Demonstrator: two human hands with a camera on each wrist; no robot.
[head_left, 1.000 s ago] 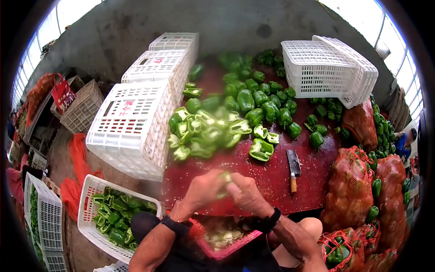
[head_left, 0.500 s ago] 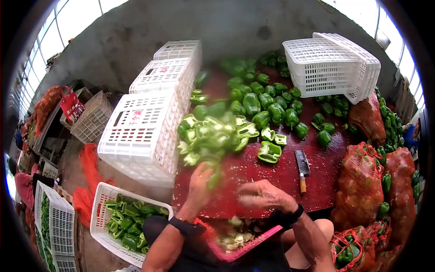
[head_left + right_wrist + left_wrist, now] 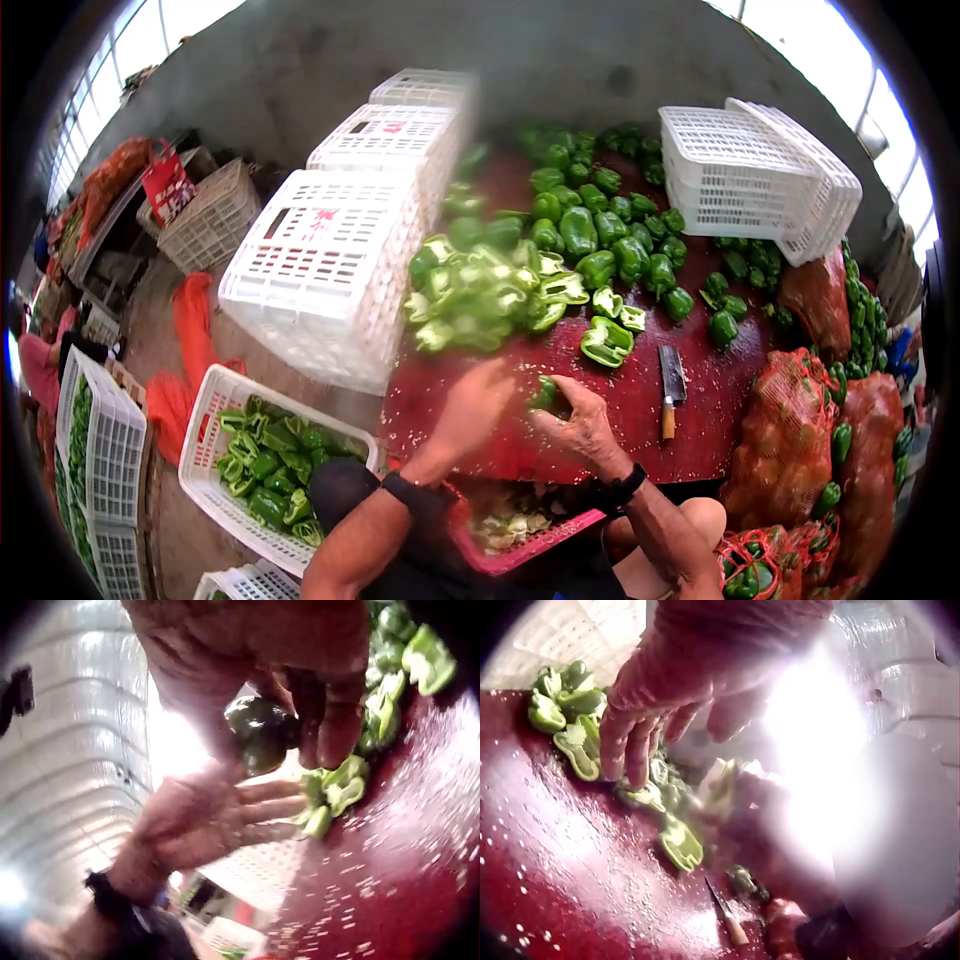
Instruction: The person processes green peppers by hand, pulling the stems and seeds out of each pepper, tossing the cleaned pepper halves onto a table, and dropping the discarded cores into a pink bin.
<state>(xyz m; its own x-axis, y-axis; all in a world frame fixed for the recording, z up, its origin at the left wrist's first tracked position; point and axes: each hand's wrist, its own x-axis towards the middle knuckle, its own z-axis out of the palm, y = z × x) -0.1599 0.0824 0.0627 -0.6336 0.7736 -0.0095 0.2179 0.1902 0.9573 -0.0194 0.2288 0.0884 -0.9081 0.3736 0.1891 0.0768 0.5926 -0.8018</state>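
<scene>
Over the near part of the red table (image 3: 640,450), my right hand (image 3: 583,425) holds a green bell pepper (image 3: 259,735) between thumb and fingers. My left hand (image 3: 478,405), blurred in the head view, is just left of it with nothing in it. Its fingers look straight in the right wrist view. Beyond the hands lies a heap of cut pepper halves (image 3: 470,295), partly blurred. One hollowed half (image 3: 606,342) lies cut side up to the right of the heap. A cleaver (image 3: 672,385) with a wooden handle rests farther right.
Whole green peppers (image 3: 630,258) cover the back of the table. White crates (image 3: 320,250) stand along its left side, another pair (image 3: 740,165) at the back right. A crate of pepper pieces (image 3: 205,440) sits lower left, a pink basket of scraps (image 3: 490,565) below, net sacks (image 3: 780,430) at right.
Both hands worked together on a pepper piece at first. My left hand carried a green piece to the heap, let go and came back. My right hand now holds a pepper.
</scene>
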